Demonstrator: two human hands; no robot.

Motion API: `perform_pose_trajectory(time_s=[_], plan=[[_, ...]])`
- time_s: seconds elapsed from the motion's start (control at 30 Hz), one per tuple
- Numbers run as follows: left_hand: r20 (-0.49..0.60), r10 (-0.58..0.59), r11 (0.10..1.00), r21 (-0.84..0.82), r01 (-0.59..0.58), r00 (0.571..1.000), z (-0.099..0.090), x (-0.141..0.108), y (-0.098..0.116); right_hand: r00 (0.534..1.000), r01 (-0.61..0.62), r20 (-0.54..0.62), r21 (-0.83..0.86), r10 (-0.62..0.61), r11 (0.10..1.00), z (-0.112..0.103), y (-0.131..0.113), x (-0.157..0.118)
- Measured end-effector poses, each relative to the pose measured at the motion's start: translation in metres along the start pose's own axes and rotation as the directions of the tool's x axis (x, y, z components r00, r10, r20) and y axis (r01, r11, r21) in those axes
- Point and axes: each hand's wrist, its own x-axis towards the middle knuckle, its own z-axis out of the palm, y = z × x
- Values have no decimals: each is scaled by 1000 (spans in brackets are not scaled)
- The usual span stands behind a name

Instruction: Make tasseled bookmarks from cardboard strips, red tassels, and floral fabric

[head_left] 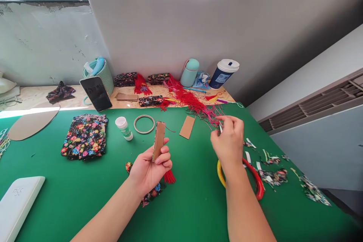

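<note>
Near the centre, my left hand [154, 166] grips a narrow cardboard strip [159, 140] with floral fabric along its edges, held upright. Under that hand lie pieces of floral fabric [153, 195] and a red tassel [169, 176], partly covered. My right hand [229, 136] is pinched at the ends of the red cords [198, 102]; a small pale object [221, 126] shows at its fingertips, too small to name. Below the right wrist sits a yellow and red ring [259, 191]. A flat cardboard piece [187, 127] lies between the hands, farther back.
Left of the hands are a floral fabric stack [85, 136], a white-capped bottle [124, 128] and a round hoop [144, 124]. A leaning phone [96, 93], a mint flask [190, 72] and a lidded cup [224, 73] line the back. Scraps [273, 177] lie at right.
</note>
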Motion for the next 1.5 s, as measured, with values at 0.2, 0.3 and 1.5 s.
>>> perform_pose_trajectory(time_s=[0.2, 0.3, 1.5], plan=[[-1, 74, 988, 134, -74, 997, -1, 2, -1, 976, -97, 192, -27, 100, 995, 4, -2, -6], [-12, 218, 921, 333, -202, 976, -3, 4, -6, 953, -154, 294, 282, 68, 947, 5, -17, -12], [45, 695, 331, 866, -375, 717, -13, 16, 23, 267, -861, 941, 330, -209, 386, 13, -63, -49]])
